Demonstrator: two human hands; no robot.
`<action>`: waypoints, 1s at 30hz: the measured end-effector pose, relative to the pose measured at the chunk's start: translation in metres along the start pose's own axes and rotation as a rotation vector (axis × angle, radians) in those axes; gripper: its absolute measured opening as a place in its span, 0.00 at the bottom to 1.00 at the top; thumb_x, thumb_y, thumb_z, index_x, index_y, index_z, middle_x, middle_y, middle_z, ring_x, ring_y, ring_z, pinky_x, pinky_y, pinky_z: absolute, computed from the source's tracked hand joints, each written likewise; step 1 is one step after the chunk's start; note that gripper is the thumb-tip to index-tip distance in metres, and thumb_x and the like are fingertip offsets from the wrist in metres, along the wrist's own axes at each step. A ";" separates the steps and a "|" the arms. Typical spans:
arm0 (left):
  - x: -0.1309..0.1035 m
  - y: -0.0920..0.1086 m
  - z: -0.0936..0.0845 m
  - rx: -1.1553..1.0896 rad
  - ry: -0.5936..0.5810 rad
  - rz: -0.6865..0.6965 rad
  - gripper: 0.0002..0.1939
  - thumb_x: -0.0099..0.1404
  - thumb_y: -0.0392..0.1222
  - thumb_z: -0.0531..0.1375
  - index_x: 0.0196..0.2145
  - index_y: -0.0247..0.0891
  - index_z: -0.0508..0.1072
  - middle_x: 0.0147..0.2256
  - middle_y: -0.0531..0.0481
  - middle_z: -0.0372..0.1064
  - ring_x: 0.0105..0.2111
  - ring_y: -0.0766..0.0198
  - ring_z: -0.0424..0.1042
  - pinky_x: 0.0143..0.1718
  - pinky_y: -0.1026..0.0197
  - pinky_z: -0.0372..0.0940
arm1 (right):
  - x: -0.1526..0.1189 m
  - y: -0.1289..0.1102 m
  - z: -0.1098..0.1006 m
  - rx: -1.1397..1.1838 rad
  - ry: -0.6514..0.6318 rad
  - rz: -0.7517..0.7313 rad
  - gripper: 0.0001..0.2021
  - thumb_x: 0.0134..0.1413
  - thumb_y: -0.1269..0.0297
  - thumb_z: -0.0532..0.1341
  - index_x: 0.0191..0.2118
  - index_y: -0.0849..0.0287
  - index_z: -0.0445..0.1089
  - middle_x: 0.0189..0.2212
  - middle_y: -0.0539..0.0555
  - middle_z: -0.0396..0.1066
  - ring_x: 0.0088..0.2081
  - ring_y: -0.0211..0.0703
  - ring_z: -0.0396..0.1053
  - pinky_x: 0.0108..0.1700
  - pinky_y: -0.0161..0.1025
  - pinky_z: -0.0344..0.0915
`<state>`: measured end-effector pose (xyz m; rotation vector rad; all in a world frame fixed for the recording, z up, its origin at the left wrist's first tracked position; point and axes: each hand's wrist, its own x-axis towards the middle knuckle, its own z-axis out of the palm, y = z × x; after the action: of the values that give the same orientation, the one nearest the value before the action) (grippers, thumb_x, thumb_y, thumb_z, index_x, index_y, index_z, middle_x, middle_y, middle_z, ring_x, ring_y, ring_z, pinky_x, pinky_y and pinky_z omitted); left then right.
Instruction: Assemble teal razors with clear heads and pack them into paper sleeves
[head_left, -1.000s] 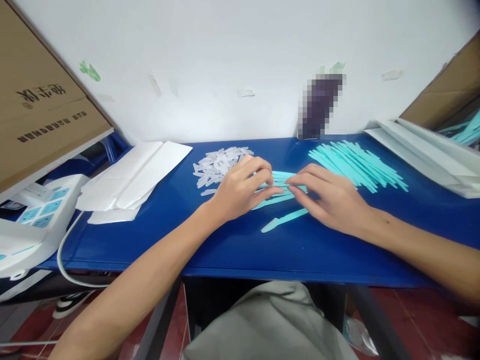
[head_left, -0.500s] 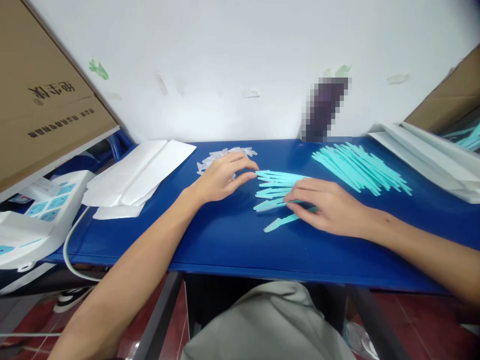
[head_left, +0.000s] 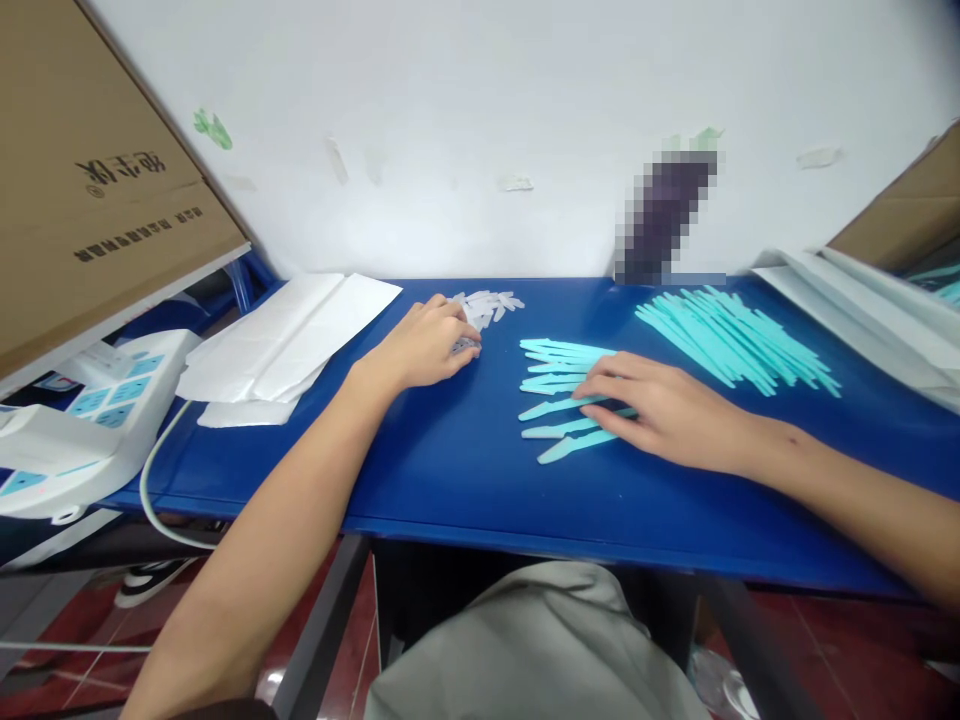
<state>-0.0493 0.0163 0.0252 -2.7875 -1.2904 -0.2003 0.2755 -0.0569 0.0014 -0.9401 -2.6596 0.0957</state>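
Observation:
My left hand (head_left: 433, 342) rests over the near left part of a small pile of translucent white caps (head_left: 491, 304). Its fingers are curled down among them, and what they hold, if anything, is hidden. Several turquoise sticks with blade-like ends (head_left: 556, 383) lie fanned out in the middle of the blue table (head_left: 450, 460), their tips pointing left. Over their right ends lies my right hand (head_left: 637, 405), thumb and fingers somewhat apart, touching the sticks. A larger heap of turquoise sticks (head_left: 735, 340) sits behind and to the right of it.
White sheets (head_left: 285, 345) lie at the left, beside a white device with blue panels (head_left: 112, 400) and its cable. A cardboard box (head_left: 112, 180) leans in from the upper left. White packaging (head_left: 862, 320) and another box (head_left: 907, 210) stand at the right.
My left hand has moved left, away from the stick tips and onto the caps. The nearer sticks under my right hand now lie differently, with one more tip visible.

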 end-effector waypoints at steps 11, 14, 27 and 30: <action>0.004 0.000 0.005 -0.080 -0.027 0.029 0.17 0.70 0.31 0.55 0.49 0.35 0.82 0.46 0.41 0.79 0.44 0.53 0.77 0.46 0.55 0.68 | -0.001 0.003 -0.009 0.138 -0.136 0.173 0.15 0.73 0.52 0.51 0.40 0.55 0.67 0.38 0.58 0.72 0.39 0.50 0.69 0.43 0.47 0.62; 0.004 -0.002 0.008 -0.059 0.097 0.076 0.17 0.71 0.31 0.54 0.50 0.34 0.81 0.44 0.40 0.78 0.44 0.52 0.76 0.45 0.54 0.69 | 0.000 0.001 -0.013 0.104 -0.138 0.178 0.17 0.74 0.50 0.49 0.38 0.54 0.64 0.35 0.55 0.72 0.35 0.48 0.67 0.46 0.50 0.58; 0.011 0.034 0.013 -0.267 0.680 0.272 0.11 0.76 0.35 0.57 0.52 0.39 0.77 0.41 0.46 0.72 0.33 0.66 0.71 0.37 0.62 0.68 | -0.003 0.001 -0.022 0.120 0.022 0.255 0.09 0.74 0.56 0.49 0.45 0.53 0.63 0.30 0.51 0.71 0.28 0.46 0.67 0.34 0.43 0.58; 0.015 0.043 0.021 -0.318 0.787 0.329 0.09 0.74 0.36 0.62 0.50 0.39 0.77 0.42 0.45 0.72 0.34 0.67 0.72 0.36 0.63 0.69 | -0.003 0.009 -0.016 0.036 0.075 0.324 0.10 0.72 0.56 0.49 0.46 0.54 0.63 0.31 0.53 0.72 0.30 0.49 0.69 0.35 0.44 0.58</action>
<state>-0.0050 0.0027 0.0067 -2.6041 -0.6378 -1.3977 0.2880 -0.0526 0.0146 -1.3270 -2.4079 0.1767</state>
